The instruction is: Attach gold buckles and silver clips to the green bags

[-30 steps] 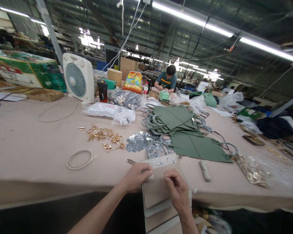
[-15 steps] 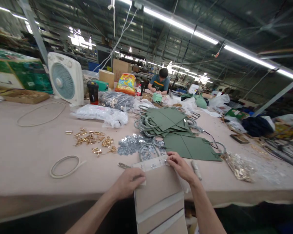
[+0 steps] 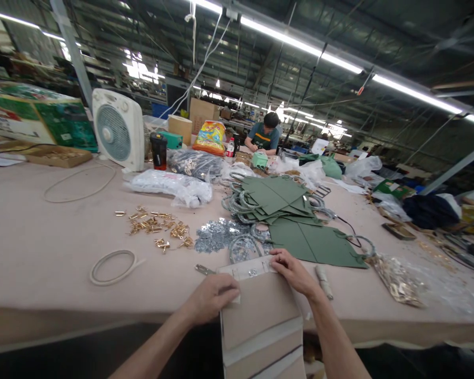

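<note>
Away toward the worktop (image 3: 55, 252)'s far edge, colourful bag (image 3: 210, 138), red-labelled bottle (image 3: 230, 148), lettering unreadable, beige panel (image 3: 260, 313) across near edge, left hand (image 3: 209, 299) pinching pale scrap (image 3: 237, 300), right hand (image 3: 291, 269), fingertips pressed together, at panel's top-right corner.

matt, smooth-looking panel (image 3: 260, 308), shiny gold-toned metal fittings (image 3: 154, 228), glinting silvery metal plates (image 3: 216, 237), matt leather-like sheets (image 3: 276, 192), glossy crumpled clear plastic bag (image 3: 168, 184), smooth plastic fan (image 3: 117, 129), matt cloth-like table cover (image 3: 43, 252), glossy printed packet (image 3: 209, 138), dull cardboard tray (image 3: 63, 162)

Panel (image 3: 260, 305) beige, pale-striped; sheets (image 3: 310, 242) dull green; fittings (image 3: 154, 223) gold.
</note>
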A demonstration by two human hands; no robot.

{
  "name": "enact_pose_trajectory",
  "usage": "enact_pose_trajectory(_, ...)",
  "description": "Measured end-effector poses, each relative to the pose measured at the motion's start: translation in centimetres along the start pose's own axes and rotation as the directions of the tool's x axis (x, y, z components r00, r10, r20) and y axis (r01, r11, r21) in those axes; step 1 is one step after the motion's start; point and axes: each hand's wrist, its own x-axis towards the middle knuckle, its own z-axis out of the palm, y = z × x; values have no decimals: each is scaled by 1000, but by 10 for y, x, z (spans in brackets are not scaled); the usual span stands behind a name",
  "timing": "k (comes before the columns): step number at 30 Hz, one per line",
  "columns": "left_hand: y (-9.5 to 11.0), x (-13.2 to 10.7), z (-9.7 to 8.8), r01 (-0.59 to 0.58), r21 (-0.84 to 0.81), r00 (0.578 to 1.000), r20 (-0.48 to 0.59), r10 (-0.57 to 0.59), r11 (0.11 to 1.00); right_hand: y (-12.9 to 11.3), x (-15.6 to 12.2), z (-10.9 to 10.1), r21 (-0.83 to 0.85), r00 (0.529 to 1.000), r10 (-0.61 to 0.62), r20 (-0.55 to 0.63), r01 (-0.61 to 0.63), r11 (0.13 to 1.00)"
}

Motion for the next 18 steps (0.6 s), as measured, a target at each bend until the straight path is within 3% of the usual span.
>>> enact_pose_trajectory(10, 4, 1, -1, 7, -66, 1000, -25, -9, 998, 7, -2, 9, 72, 997, -41, -72, 46, 996)
enact_pose_trajectory(15, 1, 2, 0, 4, -102, 999, -39, -8, 995, 13, -1, 14, 271, 991, 95, -92, -67, 960)
enact_pose_trajectory(18, 0, 2, 1, -1, -105, 998, -59, -6, 994, 11, 1, 18, 295, 982, 159, -104, -122, 948)
